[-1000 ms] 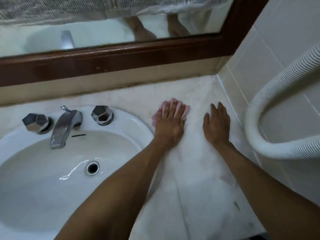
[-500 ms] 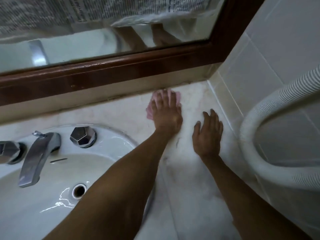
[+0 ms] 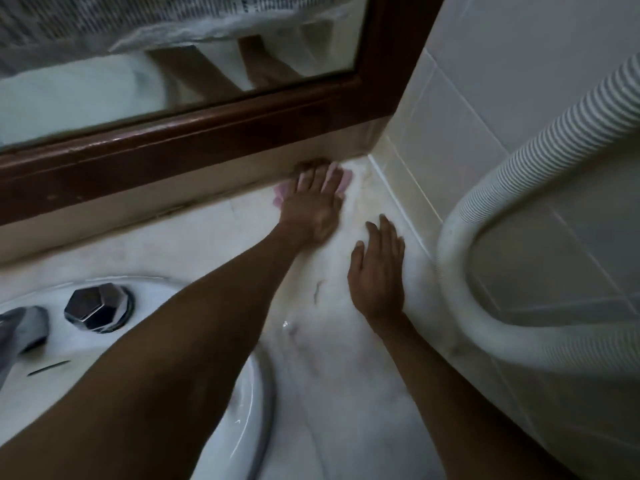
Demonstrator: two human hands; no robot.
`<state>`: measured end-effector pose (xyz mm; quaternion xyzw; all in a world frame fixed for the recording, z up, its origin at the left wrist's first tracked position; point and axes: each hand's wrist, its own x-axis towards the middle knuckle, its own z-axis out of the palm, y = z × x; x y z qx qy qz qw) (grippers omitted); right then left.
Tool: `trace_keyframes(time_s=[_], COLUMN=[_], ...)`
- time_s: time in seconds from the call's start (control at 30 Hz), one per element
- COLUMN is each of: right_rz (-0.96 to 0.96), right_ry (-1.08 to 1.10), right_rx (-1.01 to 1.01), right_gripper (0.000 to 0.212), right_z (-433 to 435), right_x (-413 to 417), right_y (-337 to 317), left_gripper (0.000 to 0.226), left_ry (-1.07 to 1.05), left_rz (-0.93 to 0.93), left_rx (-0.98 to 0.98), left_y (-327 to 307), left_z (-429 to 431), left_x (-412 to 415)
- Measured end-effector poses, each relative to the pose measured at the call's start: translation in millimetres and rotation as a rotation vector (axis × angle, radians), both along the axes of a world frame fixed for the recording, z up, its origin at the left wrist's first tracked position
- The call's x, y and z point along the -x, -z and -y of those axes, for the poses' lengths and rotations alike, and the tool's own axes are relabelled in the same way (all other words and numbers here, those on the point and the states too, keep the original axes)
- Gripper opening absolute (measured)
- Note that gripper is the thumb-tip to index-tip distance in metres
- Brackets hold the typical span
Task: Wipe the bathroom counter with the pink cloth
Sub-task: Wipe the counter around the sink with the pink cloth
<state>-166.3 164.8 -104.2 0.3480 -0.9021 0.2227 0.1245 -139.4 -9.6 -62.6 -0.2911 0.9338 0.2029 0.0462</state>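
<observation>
left hand (image 3: 311, 206) slid pink cloth (image 3: 344, 180) to back corner, fingers flat; right hand (image 3: 379, 271) flat

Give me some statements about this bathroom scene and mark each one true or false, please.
1. The left hand presses the pink cloth flat on the counter. True.
2. The cloth lies inside the sink. False: it is on the counter, near the back corner under the mirror frame.
3. The right hand holds a sponge. False: it rests open and empty on the counter.
4. A ribbed white hose curves along the tiled wall. True.
</observation>
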Motion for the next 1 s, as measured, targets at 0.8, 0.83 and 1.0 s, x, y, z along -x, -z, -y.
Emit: trace_keyframes(time_s=[0.8,0.83,1.0], right_rz=[0.135,0.13,0.133], right_ry=[0.018,0.004,-0.012], right_rx=[-0.071,-0.088,-0.107], right_gripper=[0.04,0.04,0.042], right_z=[-37.1,-45.2,-69.0], right_x=[-8.1,-7.2,-4.2], right_y=[-18.5,-18.9,-20.2], left_gripper=[0.056,0.056,0.056], left_ry=[0.552,0.541,0.125], left_rz=[-0.11,-0.098,-0.02], left_rx=[0.074,0.089,0.009], left_y=[8.6,8.5,-3.7], left_z=[4.2,13.9,2.0], left_x=[11.0,9.3,27.3])
